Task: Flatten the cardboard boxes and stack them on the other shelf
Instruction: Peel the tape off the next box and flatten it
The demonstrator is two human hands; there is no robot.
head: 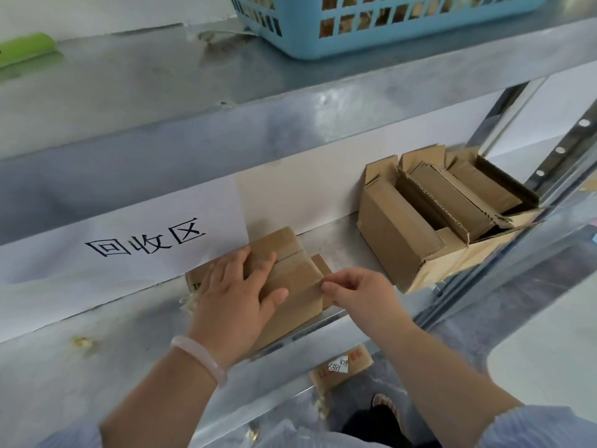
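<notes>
Both hands on taped cardboard box (290, 276): left hand (232, 295) flat, pressing its top; right hand (358, 292) nearer the right edge, fingers (327, 287) pinching there.

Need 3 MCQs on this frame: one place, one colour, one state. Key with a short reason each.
1. Where does the plastic basket stand?
A. on the upper metal shelf
B. on the floor
C. on a chair

2. What colour is that basket?
A. red
B. light blue
C. black

3. How does the left hand meet the small cardboard box?
A. as a fist held clear of it
B. laid on top, fingers straight
C. pinching a flap from below

Key:
1 A: it sits on the upper metal shelf.
2 B: its lattice walls are light blue.
3 B: the fingers lie across the top, while the right hand pinches the box's right edge.
</notes>
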